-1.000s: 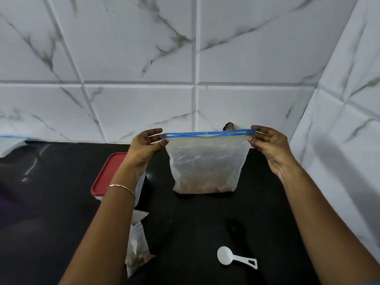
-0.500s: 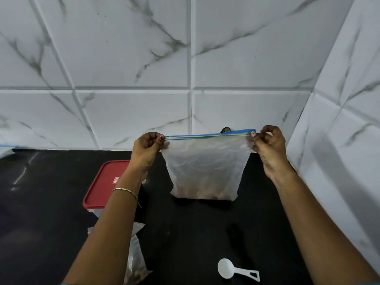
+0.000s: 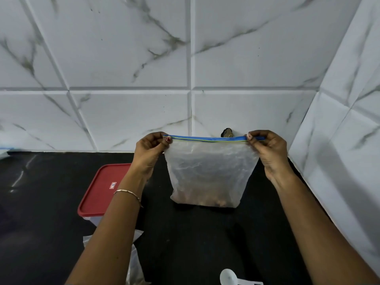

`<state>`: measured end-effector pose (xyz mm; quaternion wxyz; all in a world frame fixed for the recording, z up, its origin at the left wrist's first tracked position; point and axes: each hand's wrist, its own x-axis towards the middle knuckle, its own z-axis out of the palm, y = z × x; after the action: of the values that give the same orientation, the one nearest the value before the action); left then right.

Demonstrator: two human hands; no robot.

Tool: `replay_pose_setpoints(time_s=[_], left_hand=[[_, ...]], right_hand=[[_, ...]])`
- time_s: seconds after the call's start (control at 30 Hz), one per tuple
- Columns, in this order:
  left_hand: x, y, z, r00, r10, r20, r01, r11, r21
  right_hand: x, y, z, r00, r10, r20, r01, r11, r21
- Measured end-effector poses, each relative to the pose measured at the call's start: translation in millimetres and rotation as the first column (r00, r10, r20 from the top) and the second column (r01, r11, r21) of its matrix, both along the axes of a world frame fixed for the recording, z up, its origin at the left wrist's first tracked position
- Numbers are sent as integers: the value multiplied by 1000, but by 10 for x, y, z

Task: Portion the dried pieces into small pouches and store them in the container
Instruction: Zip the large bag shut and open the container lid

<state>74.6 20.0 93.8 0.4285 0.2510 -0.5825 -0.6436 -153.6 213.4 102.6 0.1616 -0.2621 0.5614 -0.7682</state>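
Observation:
A large clear zip bag (image 3: 209, 171) with a blue seal strip stands upright on the black counter, brown dried pieces lying in its bottom. My left hand (image 3: 149, 153) pinches the left end of the seal strip. My right hand (image 3: 267, 151) pinches the right end. The strip is stretched straight between them. A container with a red lid (image 3: 102, 192) sits to the left, partly behind my left forearm. A small clear pouch (image 3: 133, 270) holding brown pieces lies below it, mostly hidden by that arm. A white scoop (image 3: 232, 278) lies at the bottom edge.
The black counter (image 3: 41, 223) meets white marble-look wall tiles (image 3: 123, 58) at the back and on the right side. A small dark object (image 3: 226, 132) pokes up behind the bag at the wall. A bit of plastic (image 3: 3, 151) shows at the far left edge.
Both hands have closed tighter on the ends of the seal strip, which now looks flatter and straighter. The view has tilted up a little, so the counter items sit lower.

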Motion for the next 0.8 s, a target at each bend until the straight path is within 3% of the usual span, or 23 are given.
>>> replay_pose_setpoints(time_s=[0.13,0.23,0.3,0.37,0.47,0.57,0.7,0.8], left_hand=[[13,-5,97,994,-16,107,26,995,-99],[27,12,236,940,-22,340,100,972,-214],[-24,58,359,862,70,502,166,897,-410],[-118,150,478,773,209,599,272,743,-611],[-260,302,566,694,323,643,403,565,-720],[-323,395,583,662,357,659,457,505,-732],[-355,485,607,536,491,687,564,397,-724],[-360,528,630,568,537,624,530,341,-776]], right_hand=[[-13,8,29,1000,-13,-11,13,1000,-11],[13,35,25,1000,9,-8,-9,1000,-4],[48,40,42,999,34,-17,-34,999,4],[85,29,70,998,38,-49,-37,999,14],[135,15,107,994,47,-99,-46,999,6],[178,37,142,989,76,-126,-76,997,6],[188,90,172,974,107,-199,-96,993,65],[196,119,209,919,102,-381,-34,983,180]])
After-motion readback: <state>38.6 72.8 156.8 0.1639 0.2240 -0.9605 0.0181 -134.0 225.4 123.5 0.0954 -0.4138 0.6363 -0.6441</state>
